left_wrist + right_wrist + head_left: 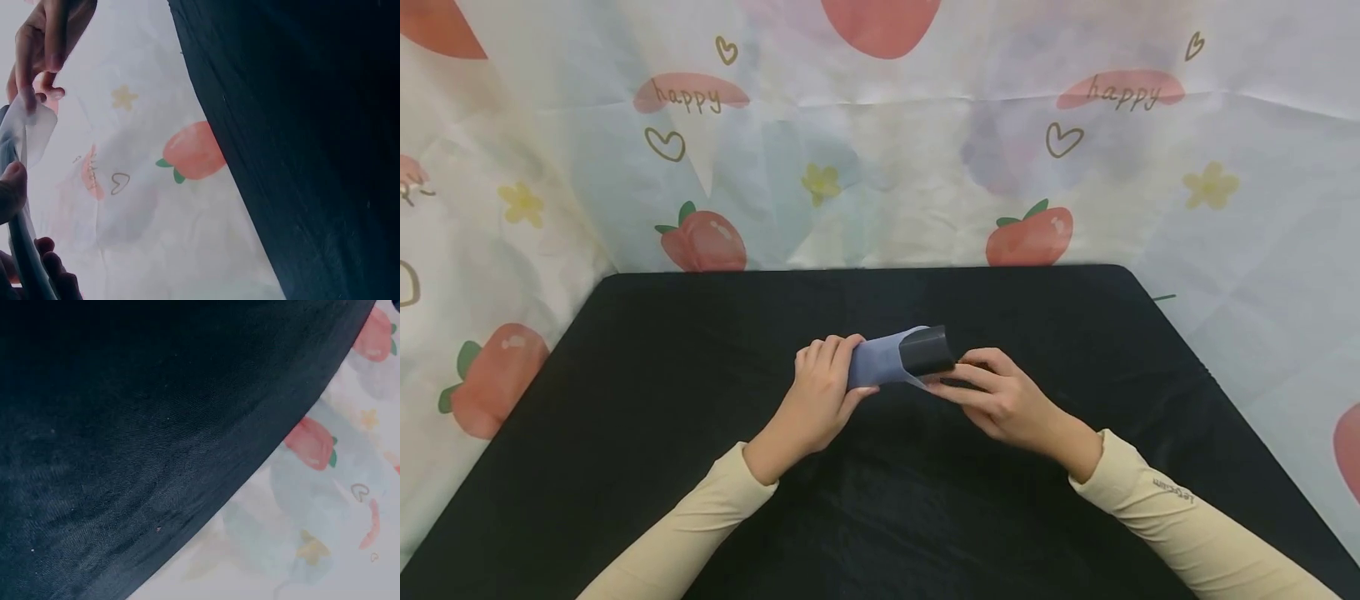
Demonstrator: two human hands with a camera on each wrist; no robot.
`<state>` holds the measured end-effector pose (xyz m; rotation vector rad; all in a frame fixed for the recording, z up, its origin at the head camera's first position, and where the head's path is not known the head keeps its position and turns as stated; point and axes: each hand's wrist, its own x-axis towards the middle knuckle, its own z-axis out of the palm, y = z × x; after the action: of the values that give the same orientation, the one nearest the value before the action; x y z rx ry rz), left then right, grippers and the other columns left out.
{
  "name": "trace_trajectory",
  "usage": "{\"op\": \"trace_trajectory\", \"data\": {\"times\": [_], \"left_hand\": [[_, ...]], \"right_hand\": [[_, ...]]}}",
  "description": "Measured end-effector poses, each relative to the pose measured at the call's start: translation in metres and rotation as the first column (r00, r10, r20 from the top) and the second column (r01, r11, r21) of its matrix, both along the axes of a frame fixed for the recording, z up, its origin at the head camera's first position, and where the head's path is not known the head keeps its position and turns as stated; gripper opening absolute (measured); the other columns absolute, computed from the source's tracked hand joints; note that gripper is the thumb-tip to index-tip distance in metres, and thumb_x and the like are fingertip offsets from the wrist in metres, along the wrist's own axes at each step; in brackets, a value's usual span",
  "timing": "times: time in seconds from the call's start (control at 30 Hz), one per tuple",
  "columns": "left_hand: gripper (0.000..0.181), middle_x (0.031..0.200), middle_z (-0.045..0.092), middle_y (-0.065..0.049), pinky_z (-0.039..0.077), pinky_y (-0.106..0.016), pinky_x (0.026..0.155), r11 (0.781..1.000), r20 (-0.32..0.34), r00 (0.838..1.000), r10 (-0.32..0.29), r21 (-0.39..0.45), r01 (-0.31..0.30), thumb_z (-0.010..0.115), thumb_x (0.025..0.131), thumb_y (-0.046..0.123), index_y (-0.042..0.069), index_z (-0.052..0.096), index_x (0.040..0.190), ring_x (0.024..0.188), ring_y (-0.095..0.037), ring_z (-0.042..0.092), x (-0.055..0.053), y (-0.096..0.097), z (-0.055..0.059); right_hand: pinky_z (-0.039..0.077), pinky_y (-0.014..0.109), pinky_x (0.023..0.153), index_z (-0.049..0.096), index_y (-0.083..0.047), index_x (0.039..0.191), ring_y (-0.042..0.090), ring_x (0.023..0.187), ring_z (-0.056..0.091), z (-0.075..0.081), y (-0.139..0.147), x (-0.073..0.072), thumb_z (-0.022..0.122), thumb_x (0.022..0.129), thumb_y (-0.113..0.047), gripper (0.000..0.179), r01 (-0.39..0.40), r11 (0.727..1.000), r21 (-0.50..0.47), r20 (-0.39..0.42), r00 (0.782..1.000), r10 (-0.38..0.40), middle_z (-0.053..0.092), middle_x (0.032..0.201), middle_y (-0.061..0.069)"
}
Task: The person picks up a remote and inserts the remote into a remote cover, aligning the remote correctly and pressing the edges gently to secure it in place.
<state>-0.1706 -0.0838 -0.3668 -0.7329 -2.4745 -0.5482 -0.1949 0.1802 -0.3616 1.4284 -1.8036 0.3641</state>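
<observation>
Above the table, a flat black item (pixel 927 350) sticks partly out of a bluish, translucent sleeve (pixel 880 362); its exact kind is not clear. The left hand (pixel 823 379) grips the sleeve's left part, fingers over the far side and thumb along the near edge. At the sleeve's other end, the right hand (pixel 1000 396) pinches the loose flap beside the black item. In the left wrist view, the right hand's fingertips (pixel 29 100) meet the pale, see-through flap (pixel 40 134), and the left thumb (pixel 12 187) lies against the sleeve. Neither hand shows in the right wrist view.
A black cloth (pixel 700 333) covers the table, its far corners rounded. Behind and at the sides hangs a pale curtain (pixel 895 167) printed with red fruit, hearts and yellow flowers. Both forearms wear cream sleeves.
</observation>
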Motion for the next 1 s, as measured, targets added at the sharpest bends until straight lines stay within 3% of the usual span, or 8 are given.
{"op": "trace_trajectory", "data": {"times": [0.17, 0.43, 0.57, 0.73, 0.87, 1.0], "left_hand": [[0.057, 0.105, 0.055, -0.011, 0.039, -0.045, 0.083, 1.0, 0.013, 1.0, -0.014, -0.016, 0.014, 0.071, 0.081, 0.033, 0.003, 0.048, 0.124, 0.09, -0.024, 0.048, 0.001, -0.002, -0.001], [0.055, 0.104, 0.054, -0.009, 0.039, -0.044, 0.084, 0.995, 0.05, 0.996, -0.07, -0.065, 0.073, 0.07, 0.082, 0.033, 0.005, 0.047, 0.124, 0.091, -0.023, 0.047, 0.003, -0.008, 0.001], [0.055, 0.106, 0.054, -0.008, 0.04, -0.044, 0.084, 0.991, 0.08, 0.991, -0.111, -0.066, 0.116, 0.07, 0.083, 0.032, 0.005, 0.047, 0.125, 0.093, -0.023, 0.047, 0.003, -0.009, 0.001], [0.056, 0.107, 0.054, -0.008, 0.04, -0.044, 0.085, 0.987, 0.065, 0.989, -0.133, -0.087, 0.138, 0.069, 0.083, 0.033, 0.005, 0.047, 0.126, 0.096, -0.023, 0.049, 0.002, -0.008, 0.0], [0.056, 0.106, 0.055, -0.008, 0.041, -0.045, 0.086, 0.986, 0.014, 0.992, -0.127, -0.106, 0.127, 0.07, 0.082, 0.033, 0.006, 0.047, 0.126, 0.096, -0.024, 0.05, 0.002, -0.006, 0.001], [0.055, 0.104, 0.056, -0.008, 0.041, -0.045, 0.085, 0.985, -0.009, 0.994, -0.112, -0.136, 0.11, 0.071, 0.081, 0.034, 0.007, 0.049, 0.124, 0.095, -0.025, 0.052, 0.003, -0.004, 0.001]], "right_hand": [[0.044, 0.035, 0.082, 0.071, -0.011, 0.108, 0.025, 0.098, 0.054, 0.003, 0.006, -0.002, 0.04, 0.093, -0.01, 0.035, -0.035, 0.996, 0.077, 0.042, 0.999, 0.032, 0.069, 0.103, 0.005], [0.044, 0.038, 0.079, 0.065, -0.022, 0.118, 0.024, 0.091, 0.054, 0.01, 0.019, -0.011, 0.034, 0.093, -0.015, 0.04, 0.068, 0.958, 0.279, -0.128, 0.991, -0.033, 0.063, 0.105, 0.003], [0.045, 0.037, 0.077, 0.067, -0.019, 0.106, 0.022, 0.088, 0.053, 0.011, 0.023, -0.015, 0.032, 0.095, -0.018, 0.037, 0.057, 0.947, 0.317, -0.206, 0.979, 0.01, 0.063, 0.102, 0.003], [0.046, 0.035, 0.073, 0.069, -0.019, 0.099, 0.02, 0.081, 0.051, 0.009, 0.023, -0.017, 0.042, 0.095, -0.016, 0.028, 0.02, 0.962, 0.273, -0.311, 0.948, 0.069, 0.065, 0.097, 0.0], [0.047, 0.036, 0.067, 0.07, -0.015, 0.091, 0.02, 0.078, 0.049, 0.006, 0.02, -0.017, 0.05, 0.094, -0.009, 0.02, -0.056, 0.986, 0.16, -0.396, 0.911, 0.116, 0.069, 0.091, 0.002], [0.047, 0.038, 0.061, 0.069, -0.011, 0.08, 0.021, 0.075, 0.049, 0.001, 0.016, -0.019, 0.053, 0.091, 0.001, 0.023, -0.142, 0.988, 0.055, -0.469, 0.87, 0.151, 0.071, 0.079, 0.005]]}}
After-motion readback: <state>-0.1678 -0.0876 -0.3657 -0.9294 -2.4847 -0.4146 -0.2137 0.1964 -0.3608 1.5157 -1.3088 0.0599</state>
